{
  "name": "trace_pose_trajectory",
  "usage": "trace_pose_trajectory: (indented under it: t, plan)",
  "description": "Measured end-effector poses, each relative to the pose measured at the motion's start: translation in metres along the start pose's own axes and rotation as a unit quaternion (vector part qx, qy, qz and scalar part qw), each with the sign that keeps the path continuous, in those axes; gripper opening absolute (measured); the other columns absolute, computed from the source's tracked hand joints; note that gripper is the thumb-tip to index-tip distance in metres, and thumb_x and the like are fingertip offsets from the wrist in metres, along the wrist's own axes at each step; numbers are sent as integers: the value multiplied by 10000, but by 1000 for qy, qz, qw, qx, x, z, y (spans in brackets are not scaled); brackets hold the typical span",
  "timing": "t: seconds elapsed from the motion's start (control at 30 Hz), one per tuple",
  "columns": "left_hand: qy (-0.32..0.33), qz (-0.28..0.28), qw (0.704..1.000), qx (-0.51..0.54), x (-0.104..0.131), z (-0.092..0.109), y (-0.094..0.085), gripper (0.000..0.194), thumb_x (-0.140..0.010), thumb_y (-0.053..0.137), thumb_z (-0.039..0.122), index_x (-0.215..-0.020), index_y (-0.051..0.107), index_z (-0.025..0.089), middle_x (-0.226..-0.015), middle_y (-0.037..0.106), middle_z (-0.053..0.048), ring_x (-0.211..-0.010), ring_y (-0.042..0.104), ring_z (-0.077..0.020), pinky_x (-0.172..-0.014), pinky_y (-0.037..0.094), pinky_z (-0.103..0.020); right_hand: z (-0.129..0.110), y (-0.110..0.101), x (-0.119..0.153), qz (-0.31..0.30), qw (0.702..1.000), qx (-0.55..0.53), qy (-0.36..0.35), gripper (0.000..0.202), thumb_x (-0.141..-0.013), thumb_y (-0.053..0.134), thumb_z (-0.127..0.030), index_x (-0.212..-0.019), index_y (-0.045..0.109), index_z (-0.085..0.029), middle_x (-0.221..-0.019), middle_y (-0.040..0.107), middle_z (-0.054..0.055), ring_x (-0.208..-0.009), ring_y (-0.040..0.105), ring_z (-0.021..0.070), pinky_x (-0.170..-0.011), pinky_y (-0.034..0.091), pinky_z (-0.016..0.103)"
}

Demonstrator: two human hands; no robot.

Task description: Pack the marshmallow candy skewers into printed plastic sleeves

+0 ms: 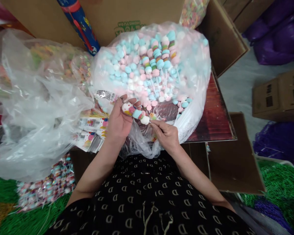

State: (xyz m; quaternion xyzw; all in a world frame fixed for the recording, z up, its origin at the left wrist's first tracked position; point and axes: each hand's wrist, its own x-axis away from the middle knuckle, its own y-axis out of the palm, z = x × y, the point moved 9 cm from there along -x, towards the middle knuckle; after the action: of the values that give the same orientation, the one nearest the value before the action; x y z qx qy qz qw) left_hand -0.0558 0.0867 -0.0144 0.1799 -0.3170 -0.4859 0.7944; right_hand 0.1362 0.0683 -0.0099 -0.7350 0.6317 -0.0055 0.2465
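Observation:
A marshmallow skewer [144, 120] in blue, white and pink spans the gap between my hands, with its far end inside a small printed wrapper [127, 109]. My left hand [120, 120], palm up, curls its fingers around the wrapper. The skewer's thin stick is pinched between the thumb and fingers of my right hand [167, 133]. Beyond my hands, a big clear plastic bag [199, 76] holds loose pastel marshmallows [127, 70]. Several finished marshmallow skewers [159, 55] lie on top of them. Beside my left wrist is a stack of flat printed wrappers [91, 130].
Another plastic bag [39, 107] with colourful ring candies spreads at the left. A blue cylinder [80, 26] leans against a cardboard box [142, 11]. Wrapped skewers [49, 186] are piled lower left. An open carton [235, 160] stands right of the dark red table [218, 120].

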Motion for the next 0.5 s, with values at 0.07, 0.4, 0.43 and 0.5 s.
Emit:
trace_pose_trajectory:
  t: [0.07,0.4,0.43,0.5]
  plan:
    - [0,-3,1000,1,0,0,1,188,-1000,607,407,-1008,656,225,-877,789,-31,-937,781,-210,-919,618,-376,-1,1,1,-14,1000,25,-11,221,-987,622,-320,-1043,827,-260,-958,852,13,-789,802,175,-715,621,256]
    - [23,-34,998,-50,5,-3,7,287,-956,661,526,-1034,625,253,-911,785,-31,-1034,785,-246,-904,635,-396,3,9,0,-109,992,-32,52,340,-1026,543,-476,-948,761,-228,-777,760,22,-692,695,165,-641,527,258]
    - [24,-35,998,-53,6,-4,8,294,-954,665,532,-1037,622,253,-914,783,-32,-1041,784,-247,-908,635,-396,3,10,0,-115,989,-57,66,366,-1022,544,-508,-913,748,-224,-734,728,13,-665,668,157,-616,509,254]
    - [24,-33,997,-60,10,-6,10,297,-957,661,539,-1037,615,257,-909,780,-32,-1050,783,-248,-914,634,-395,5,15,2,-128,981,-100,104,418,-1000,559,-579,-854,720,-222,-619,629,-15,-583,591,141,-547,457,249]
